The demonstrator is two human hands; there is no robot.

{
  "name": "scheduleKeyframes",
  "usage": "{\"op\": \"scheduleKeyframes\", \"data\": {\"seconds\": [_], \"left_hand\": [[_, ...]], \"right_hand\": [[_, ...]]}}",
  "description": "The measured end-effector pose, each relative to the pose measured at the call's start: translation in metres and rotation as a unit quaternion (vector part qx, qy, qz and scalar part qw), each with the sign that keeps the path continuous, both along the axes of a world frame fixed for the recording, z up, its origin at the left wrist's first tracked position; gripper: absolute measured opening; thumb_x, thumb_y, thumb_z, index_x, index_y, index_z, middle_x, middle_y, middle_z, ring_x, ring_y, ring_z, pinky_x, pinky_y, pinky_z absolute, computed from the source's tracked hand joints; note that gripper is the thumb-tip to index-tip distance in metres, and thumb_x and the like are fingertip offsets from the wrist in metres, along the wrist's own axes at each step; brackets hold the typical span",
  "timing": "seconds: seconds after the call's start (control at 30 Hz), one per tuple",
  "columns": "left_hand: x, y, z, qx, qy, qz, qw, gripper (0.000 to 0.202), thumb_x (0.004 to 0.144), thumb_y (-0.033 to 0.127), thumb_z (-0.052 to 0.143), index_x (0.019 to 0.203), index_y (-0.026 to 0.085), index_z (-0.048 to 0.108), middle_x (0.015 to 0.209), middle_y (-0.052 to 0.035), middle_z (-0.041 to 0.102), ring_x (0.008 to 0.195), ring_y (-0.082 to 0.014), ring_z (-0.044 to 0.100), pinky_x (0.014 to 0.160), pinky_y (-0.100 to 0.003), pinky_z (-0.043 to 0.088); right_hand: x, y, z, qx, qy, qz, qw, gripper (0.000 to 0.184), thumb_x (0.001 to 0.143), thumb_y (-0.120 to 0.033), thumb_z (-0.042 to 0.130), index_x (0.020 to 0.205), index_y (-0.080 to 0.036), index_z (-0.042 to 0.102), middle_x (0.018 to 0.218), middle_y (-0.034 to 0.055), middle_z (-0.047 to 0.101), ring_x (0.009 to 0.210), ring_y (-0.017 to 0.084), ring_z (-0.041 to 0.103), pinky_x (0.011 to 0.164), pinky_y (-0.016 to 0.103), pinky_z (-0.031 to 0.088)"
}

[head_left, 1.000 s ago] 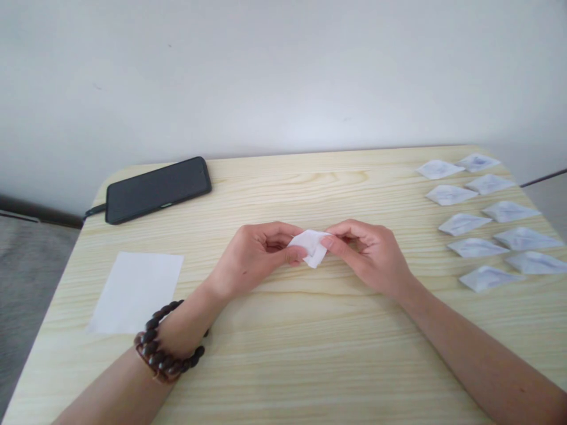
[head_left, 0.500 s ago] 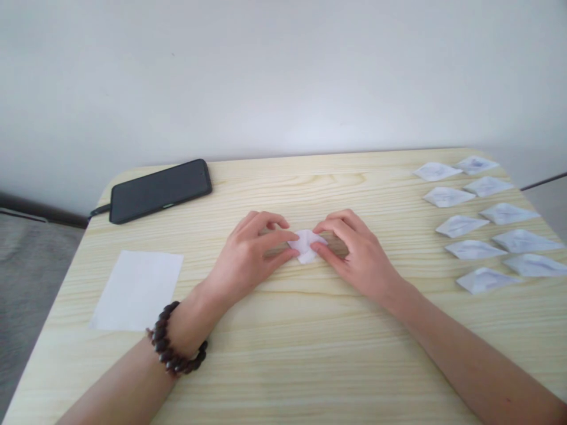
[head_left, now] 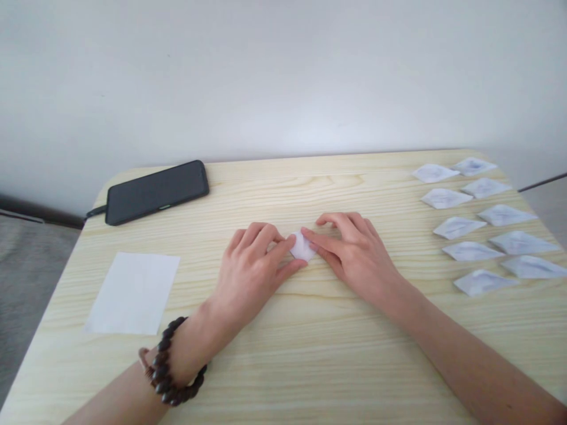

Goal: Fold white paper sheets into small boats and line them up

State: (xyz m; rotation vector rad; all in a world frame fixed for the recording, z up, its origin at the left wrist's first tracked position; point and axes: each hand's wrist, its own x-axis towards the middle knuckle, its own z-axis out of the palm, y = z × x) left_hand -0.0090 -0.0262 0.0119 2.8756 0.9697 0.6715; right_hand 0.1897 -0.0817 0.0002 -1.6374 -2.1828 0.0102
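A small folded piece of white paper lies at the middle of the table between my hands. My left hand, with a dark bead bracelet on its wrist, grips the paper's left and near edges between thumb and forefinger. From the other side, my right hand has its thumb and forefinger on the paper's right and upper part. Fingertips cover parts of the paper, so its exact folds cannot be made out.
A blank white square sheet lies at the left. Behind it is a black phone with a cable plugged in. Several folded paper boats stand in two columns at the right. A white wall rises behind the table.
The folded paper has turned and looks smaller, more covered by fingers. My left hand has shifted its hold to the near edge, and my right fingertips have moved left across the paper.
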Motion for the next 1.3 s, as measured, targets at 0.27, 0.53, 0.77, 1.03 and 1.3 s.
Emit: {"op": "scheduleKeyframes", "data": {"seconds": [0.27,0.53,0.77,1.03,1.3], "left_hand": [[-0.003,0.005,-0.004,0.003,-0.033,-0.051,0.998,0.021,0.089,0.035,0.064,0.100,0.017,0.067,0.100,-0.0084,0.069,0.098,-0.0237,0.060,0.081,-0.036,0.051],[-0.006,0.019,-0.006,-0.028,-0.059,-0.146,0.987,0.017,0.089,0.031,0.064,0.097,0.017,0.069,0.098,-0.0068,0.073,0.099,-0.0210,0.065,0.085,-0.035,0.053],[-0.006,0.018,-0.003,-0.033,-0.043,-0.151,0.987,0.020,0.088,0.033,0.065,0.100,0.018,0.070,0.096,-0.0076,0.070,0.097,-0.0222,0.063,0.082,-0.036,0.052],[-0.006,0.020,-0.004,-0.033,-0.035,-0.146,0.988,0.016,0.091,0.016,0.057,0.103,0.017,0.069,0.086,-0.0059,0.068,0.083,-0.0166,0.062,0.075,-0.031,0.052],[-0.006,0.017,-0.003,-0.014,-0.042,-0.125,0.991,0.017,0.089,0.012,0.058,0.103,0.014,0.067,0.101,-0.0115,0.065,0.093,-0.0209,0.059,0.077,-0.034,0.055]], "right_hand": [[0.014,0.007,0.003,-0.063,0.063,0.060,0.994,0.038,0.092,-0.042,0.056,0.126,-0.026,0.064,0.118,0.0112,0.057,0.105,0.025,0.051,0.093,0.045,0.046],[0.027,0.014,0.000,-0.051,0.120,0.130,0.983,0.031,0.093,-0.034,0.057,0.120,-0.024,0.067,0.101,0.0074,0.061,0.094,0.019,0.056,0.086,0.037,0.051],[0.023,0.012,0.003,-0.033,0.140,0.129,0.981,0.023,0.095,-0.027,0.054,0.110,-0.022,0.071,0.093,0.0065,0.062,0.087,0.017,0.057,0.080,0.033,0.051],[0.018,0.011,0.001,0.010,0.124,0.111,0.986,0.018,0.093,-0.023,0.057,0.098,-0.023,0.074,0.090,0.0066,0.063,0.083,0.018,0.056,0.077,0.034,0.051],[0.019,0.010,0.003,0.016,0.117,0.142,0.983,0.018,0.094,-0.015,0.054,0.102,-0.019,0.070,0.098,0.0060,0.070,0.091,0.018,0.062,0.085,0.034,0.052]]}}
